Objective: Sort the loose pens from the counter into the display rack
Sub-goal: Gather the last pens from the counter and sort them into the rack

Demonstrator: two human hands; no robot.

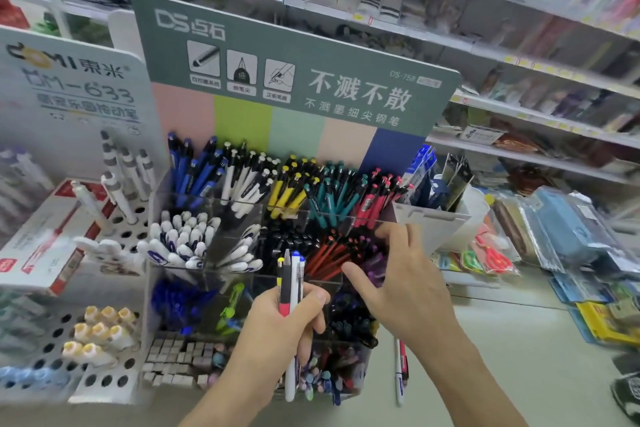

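1. The left hand (pixel 277 326) grips a bunch of pens (pixel 290 282) upright, before the clear display rack (pixel 239 208).
2. The right hand (pixel 403 282), fingers spread and holding nothing, reaches over the red pens (pixel 329 256).
3. Two loose pens (pixel 401 371) lie on the counter (pixel 502 357) beneath the right wrist.

Bright, even indoor light with only faint shadows. The shelves (pixel 519 28) at the top and right are smeared by blur; wide-angle distortion bends the edges; the centre stays sharper.
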